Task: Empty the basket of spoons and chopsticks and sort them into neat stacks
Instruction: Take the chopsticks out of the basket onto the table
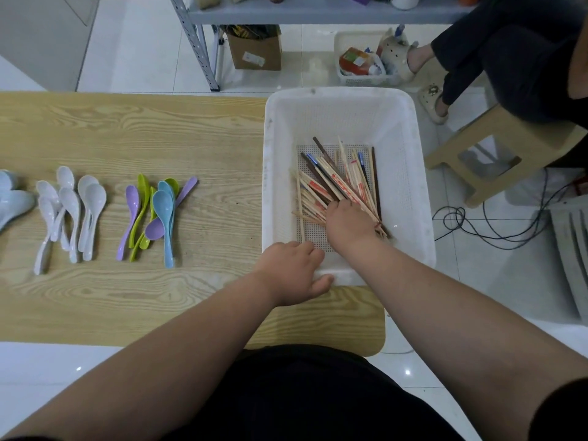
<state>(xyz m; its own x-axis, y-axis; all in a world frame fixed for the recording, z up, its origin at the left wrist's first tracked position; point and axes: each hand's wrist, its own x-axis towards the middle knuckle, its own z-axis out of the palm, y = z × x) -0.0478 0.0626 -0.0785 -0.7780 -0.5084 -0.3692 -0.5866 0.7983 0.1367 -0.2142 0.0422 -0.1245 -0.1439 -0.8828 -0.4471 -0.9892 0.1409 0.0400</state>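
Note:
A white plastic basket (343, 103) stands on the right end of the wooden table (127, 128). Inside lies a loose pile of chopsticks (334, 179), mostly pale wood, a few dark brown. My right hand (350, 224) is down in the basket, fingers curled round the near ends of the chopsticks. My left hand (292, 275) grips the basket's near rim, thumb outside. On the table lie coloured spoons (156, 214) in purple, green and blue, white spoons (70, 211) to their left, and pale blue spoons (12, 198) at the left edge.
A seated person's legs (496, 58) and a wooden stool (496, 157) are to the right of the basket. Cables (496, 230) trail on the tiled floor. A metal shelf (203, 43), a cardboard box (254, 49) and a small white basket (366, 62) stand behind the table.

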